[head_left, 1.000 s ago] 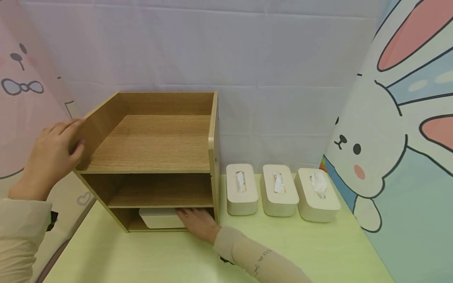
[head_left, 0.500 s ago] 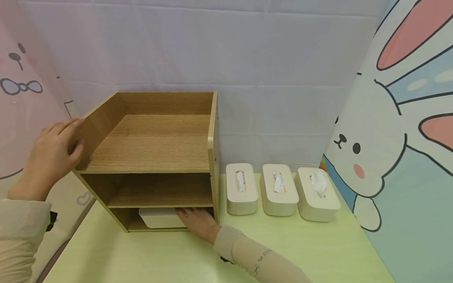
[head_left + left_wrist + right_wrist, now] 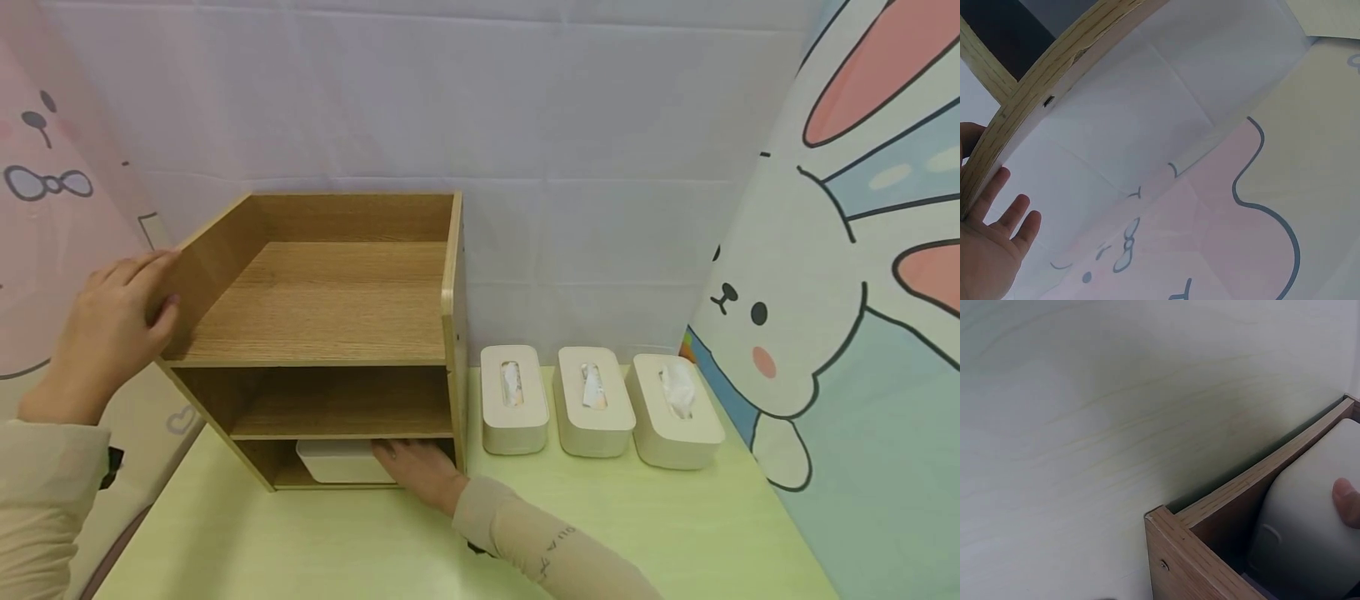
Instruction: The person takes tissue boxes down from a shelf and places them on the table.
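A wooden shelf unit (image 3: 330,317) stands on the pale green table, its open front toward me. My left hand (image 3: 112,329) grips the upper edge of its left side panel; in the left wrist view the panel (image 3: 1022,103) passes between thumb and fingers. Inside the bottom compartment sits a white tissue box (image 3: 341,463), matching the ones outside; its top is hidden by the shelf above. My right hand (image 3: 423,473) holds that box at its right part, fingertips out of sight beneath the shelf. The right wrist view shows my thumb (image 3: 1346,501) against the box's smooth face.
Three similar tissue boxes, a left one (image 3: 513,400), a middle one (image 3: 610,431) and a right one (image 3: 675,450), stand in a row right of the shelf unit. A white cloth wall (image 3: 585,125) rises behind, with cartoon-printed walls at both sides.
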{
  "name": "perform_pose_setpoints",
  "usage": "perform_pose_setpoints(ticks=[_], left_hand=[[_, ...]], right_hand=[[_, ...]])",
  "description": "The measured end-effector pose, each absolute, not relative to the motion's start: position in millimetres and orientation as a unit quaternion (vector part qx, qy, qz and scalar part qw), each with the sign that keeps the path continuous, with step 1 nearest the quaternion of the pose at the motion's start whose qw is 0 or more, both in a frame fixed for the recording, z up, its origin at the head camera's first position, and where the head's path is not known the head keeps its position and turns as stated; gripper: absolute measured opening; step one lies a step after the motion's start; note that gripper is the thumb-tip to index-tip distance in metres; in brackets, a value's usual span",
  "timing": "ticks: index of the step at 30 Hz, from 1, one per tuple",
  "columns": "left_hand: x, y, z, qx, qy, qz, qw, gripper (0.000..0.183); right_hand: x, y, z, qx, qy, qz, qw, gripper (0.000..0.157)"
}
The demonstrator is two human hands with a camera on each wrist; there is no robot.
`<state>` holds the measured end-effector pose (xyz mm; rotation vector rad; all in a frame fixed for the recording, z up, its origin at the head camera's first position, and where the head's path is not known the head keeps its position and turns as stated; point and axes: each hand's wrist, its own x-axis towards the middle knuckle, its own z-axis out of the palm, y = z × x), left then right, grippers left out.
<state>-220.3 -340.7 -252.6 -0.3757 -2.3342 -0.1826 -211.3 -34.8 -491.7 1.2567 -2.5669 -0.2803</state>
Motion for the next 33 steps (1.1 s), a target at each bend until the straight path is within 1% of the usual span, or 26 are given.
perform_pose_setpoints(ticks=[9, 19, 25, 33], left_hand=[[-221, -341, -253, -0.150, -0.911, -0.075, 0.377, 0.048], [-222, -341, -253, -0.148, -0.912, -0.074, 0.376, 0.048], [-222, -341, -253, -0.145, -0.915, -0.073, 0.370, 0.048], [-224, -342, -253, -0.151, -0.908, -0.079, 0.382, 0.048]], right_hand=[[-208, -29, -493, 0.448, -0.868, -0.111, 0.181, 0.063], [-204, -21, -498, 0.450, -0.852, -0.115, 0.241, 0.061], [-198, -15, -496, 0.448, -0.849, -0.121, 0.251, 0.058], [-195, -8, -497, 0.452, -0.842, -0.135, 0.262, 0.054]])
